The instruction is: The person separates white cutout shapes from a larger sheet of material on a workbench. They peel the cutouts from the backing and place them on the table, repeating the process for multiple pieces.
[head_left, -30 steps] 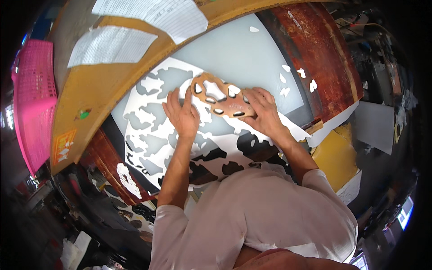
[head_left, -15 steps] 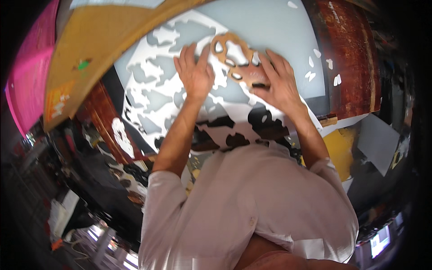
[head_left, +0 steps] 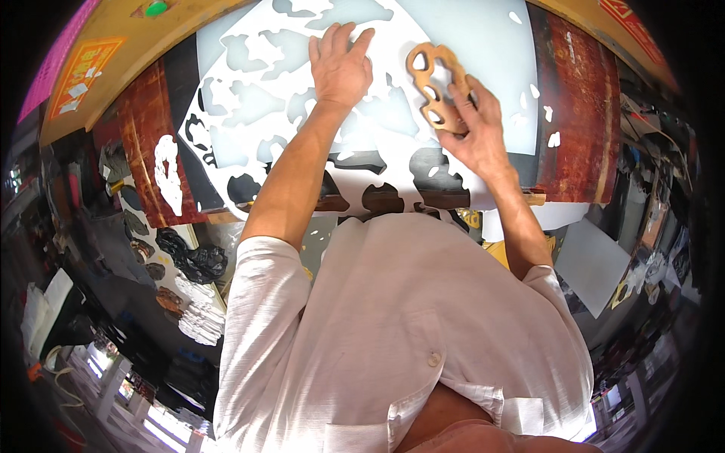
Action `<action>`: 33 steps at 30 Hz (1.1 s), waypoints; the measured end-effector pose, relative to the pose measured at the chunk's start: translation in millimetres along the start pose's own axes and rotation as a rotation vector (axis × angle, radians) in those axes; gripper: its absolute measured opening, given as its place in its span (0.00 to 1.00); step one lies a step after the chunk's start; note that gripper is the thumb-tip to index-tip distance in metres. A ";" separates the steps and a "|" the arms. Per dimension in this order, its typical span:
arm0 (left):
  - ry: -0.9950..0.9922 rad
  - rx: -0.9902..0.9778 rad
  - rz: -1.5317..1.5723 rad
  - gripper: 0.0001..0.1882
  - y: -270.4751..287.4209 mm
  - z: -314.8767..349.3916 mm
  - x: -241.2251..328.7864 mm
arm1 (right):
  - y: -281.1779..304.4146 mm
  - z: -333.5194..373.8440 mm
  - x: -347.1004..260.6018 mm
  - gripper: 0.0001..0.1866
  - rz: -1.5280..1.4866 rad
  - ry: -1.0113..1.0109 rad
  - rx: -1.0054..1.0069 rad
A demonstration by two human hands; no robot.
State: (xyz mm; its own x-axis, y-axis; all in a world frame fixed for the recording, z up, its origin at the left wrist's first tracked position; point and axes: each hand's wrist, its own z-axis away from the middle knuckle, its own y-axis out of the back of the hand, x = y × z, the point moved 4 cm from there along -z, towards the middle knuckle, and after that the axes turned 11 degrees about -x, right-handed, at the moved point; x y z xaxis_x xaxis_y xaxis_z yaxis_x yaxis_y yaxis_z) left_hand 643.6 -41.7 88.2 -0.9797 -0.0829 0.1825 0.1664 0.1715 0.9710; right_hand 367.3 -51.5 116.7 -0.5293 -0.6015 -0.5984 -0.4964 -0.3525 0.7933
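A white sheet (head_left: 389,113) full of shaped cut-outs lies over a pale board (head_left: 491,45), and its near part hangs over the edge towards me. My left hand (head_left: 340,68) rests flat on the sheet's far part, fingers apart. At the sheet's right edge, my right hand (head_left: 479,132) grips a brown cutting die (head_left: 423,79), an openwork frame with several holes. My fingers wrap its right side and near end, hiding part of it. Whether the die touches the sheet or is held just above it, I cannot tell.
Reddish-brown worn boards (head_left: 578,113) flank the pale board. White scraps (head_left: 168,174) lie on the left one, with small white bits at right. A yellow-brown machine beam (head_left: 98,75) spans the far side. Below left sit a black plastic bag (head_left: 189,257) and stacked white pieces (head_left: 202,313).
My right hand has moved the die right, off the cut-out area to the sheet's edge, and turned it. My left hand has slid farther away over the sheet. The whole view has shifted.
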 end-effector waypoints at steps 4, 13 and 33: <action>-0.021 0.016 -0.014 0.27 0.9 -1.6 0.4 | -16.9 6.2 -2.8 0.41 0.127 0.013 -0.004; -0.063 -0.020 -0.011 0.29 5.4 -2.3 4.9 | 28.0 59.6 13.2 0.51 -0.122 -0.398 -0.030; -0.323 -0.093 0.185 0.22 -1.8 10.5 45.4 | -5.0 96.7 23.0 0.37 -0.282 -0.419 0.248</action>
State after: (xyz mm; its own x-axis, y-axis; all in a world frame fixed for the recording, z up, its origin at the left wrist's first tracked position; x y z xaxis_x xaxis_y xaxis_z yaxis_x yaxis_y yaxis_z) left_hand 597.7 -35.5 93.2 -0.9144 0.2573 0.3125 0.3388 0.0639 0.9387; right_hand 291.0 5.8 88.2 -0.5555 -0.1545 -0.8171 -0.7785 -0.2488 0.5763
